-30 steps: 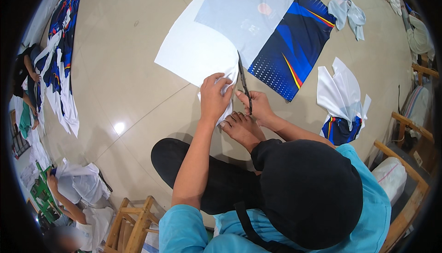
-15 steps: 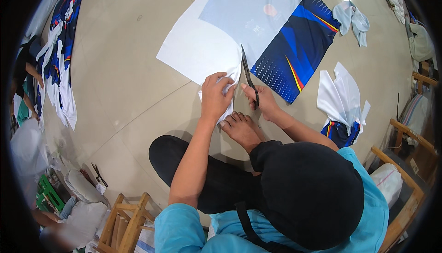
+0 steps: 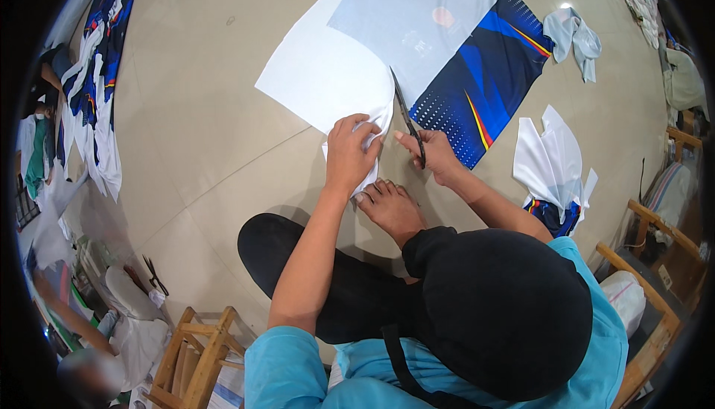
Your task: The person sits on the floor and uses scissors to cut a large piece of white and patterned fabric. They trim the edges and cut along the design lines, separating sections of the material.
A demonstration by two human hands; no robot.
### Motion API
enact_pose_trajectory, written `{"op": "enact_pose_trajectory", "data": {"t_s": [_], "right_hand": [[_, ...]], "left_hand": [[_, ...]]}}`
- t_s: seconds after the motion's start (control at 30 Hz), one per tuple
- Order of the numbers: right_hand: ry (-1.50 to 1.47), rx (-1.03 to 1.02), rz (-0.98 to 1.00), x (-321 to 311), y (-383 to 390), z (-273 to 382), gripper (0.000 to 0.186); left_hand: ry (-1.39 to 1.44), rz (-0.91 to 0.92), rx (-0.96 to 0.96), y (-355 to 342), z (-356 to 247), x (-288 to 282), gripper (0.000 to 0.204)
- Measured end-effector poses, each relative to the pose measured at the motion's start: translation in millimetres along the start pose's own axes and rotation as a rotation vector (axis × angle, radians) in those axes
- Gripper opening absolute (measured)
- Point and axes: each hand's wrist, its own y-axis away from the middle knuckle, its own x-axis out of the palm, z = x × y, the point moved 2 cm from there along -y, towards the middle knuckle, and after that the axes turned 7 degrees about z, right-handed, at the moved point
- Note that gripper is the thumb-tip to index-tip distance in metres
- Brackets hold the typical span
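Observation:
A large sheet of fabric [image 3: 298,74] lies flat on the floor, white on one side of it and pale grey in the middle. Along its right runs a blue panel [image 3: 480,74] with red and yellow streaks and white dots. My left hand [image 3: 351,152] pinches the bunched near edge of the white part, just above my bare foot [image 3: 393,211]. Black scissors [image 3: 406,111] are in my right hand [image 3: 438,157], fingers round the handles. Their long blades point away from me at the border between the white and grey areas, and look nearly closed.
Cut pieces lie to the right: a white and blue one [image 3: 550,148] and a grey scrap [image 3: 573,36]. Far left are piled printed fabrics [image 3: 97,89], other people at work, another pair of scissors [image 3: 155,275] and a wooden stool [image 3: 195,353]. Wooden frames [image 3: 655,327] stand at right.
My right hand and the scissors' handles have shifted slightly right and away from me. My left hand keeps its hold. At far left, a person has moved with white cloth.

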Motion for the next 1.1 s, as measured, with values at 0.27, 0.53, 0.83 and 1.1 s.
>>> {"op": "enact_pose_trajectory", "data": {"t_s": [0.27, 0.53, 0.83, 1.1], "right_hand": [[0.085, 0.017, 0.009, -16.1, -5.7, 3.8, 0.051], [0.163, 0.028, 0.029, -25.6, -8.7, 10.8, 0.050], [0.149, 0.043, 0.063, -32.2, -7.1, 15.0, 0.046], [0.156, 0.035, 0.100, -36.1, -16.9, 36.8, 0.049]], "left_hand": [[0.006, -0.005, 0.016, -0.9, 0.8, 0.7, 0.018], [-0.023, -0.021, 0.028, -0.2, 0.4, -0.7, 0.019], [-0.017, -0.001, 0.007, -0.3, 0.6, -0.7, 0.018], [-0.009, 0.000, 0.009, 0.3, -0.7, -2.7, 0.017]]}}
